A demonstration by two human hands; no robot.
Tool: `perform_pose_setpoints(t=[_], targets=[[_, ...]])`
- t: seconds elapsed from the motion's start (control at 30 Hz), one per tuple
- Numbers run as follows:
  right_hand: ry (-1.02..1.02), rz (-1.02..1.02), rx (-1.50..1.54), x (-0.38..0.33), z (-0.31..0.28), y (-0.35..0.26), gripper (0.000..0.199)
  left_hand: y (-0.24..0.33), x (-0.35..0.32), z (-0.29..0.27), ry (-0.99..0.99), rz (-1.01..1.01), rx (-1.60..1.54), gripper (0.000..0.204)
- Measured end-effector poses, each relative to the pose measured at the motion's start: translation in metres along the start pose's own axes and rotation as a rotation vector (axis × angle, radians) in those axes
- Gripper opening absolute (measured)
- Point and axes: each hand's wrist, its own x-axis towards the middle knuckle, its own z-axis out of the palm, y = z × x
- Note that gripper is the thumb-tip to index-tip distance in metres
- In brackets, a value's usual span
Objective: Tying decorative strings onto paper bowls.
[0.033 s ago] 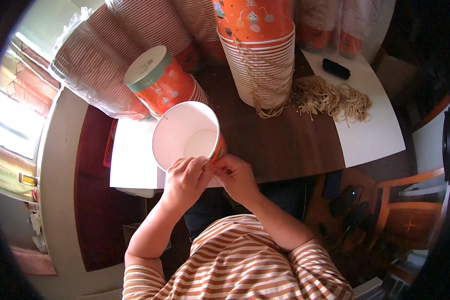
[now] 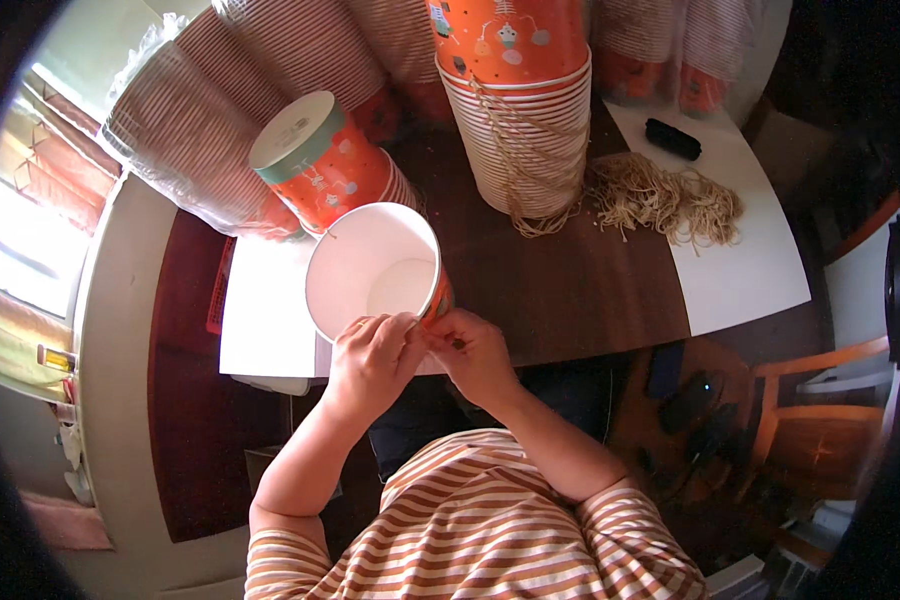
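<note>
A paper bucket (image 2: 355, 270), white inside and orange outside, lies tilted on the table with its mouth facing me. My left hand (image 2: 375, 355) is closed on its near rim, fingers bent over the edge. Right beside it, my right hand (image 2: 473, 357) pinches at the bucket's outer wall, fingertips meeting those of the left. What the right fingers hold is hidden between the hands. At the far left inside the rim, a short bit of cord pokes through the wall.
Left behind stands an upturned orange bucket stack (image 2: 315, 170). A tall bucket stack (image 2: 520, 140) draped with cord rises behind centre. Loose beige cords (image 2: 665, 198) and a black object (image 2: 672, 139) lie right. Plastic-wrapped stacks (image 2: 185, 125) line the back; a wooden chair (image 2: 820, 412) stands right.
</note>
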Motion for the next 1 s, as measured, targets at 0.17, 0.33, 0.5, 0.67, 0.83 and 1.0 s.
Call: perform_pose_setpoints(t=[0.17,0.33,0.5,0.67,0.83,1.0], targets=[[0.000,0.022,0.057,-0.001,0.002,0.005,0.012,0.004,0.005,-0.003,-0.033,-0.011,-0.044,0.013],[0.009,0.047,0.093,-0.002,0.005,0.002,0.012,0.000,0.004,-0.004,-0.042,-0.015,-0.041,0.011],[0.053,0.017,-0.007,-0.004,0.008,0.009,0.009,0.001,0.004,-0.007,0.016,-0.199,-0.113,0.008],[0.079,0.078,0.017,-0.011,0.005,0.019,0.009,-0.004,0.008,-0.015,-0.063,-0.310,-0.233,0.013],[0.170,0.093,-0.015,-0.007,0.007,0.027,0.008,-0.020,-0.003,-0.040,-0.185,-0.152,-0.157,0.013],[0.316,0.129,0.430,0.007,0.002,0.009,0.006,-0.007,0.003,-0.035,0.016,-0.275,-0.273,0.008]])
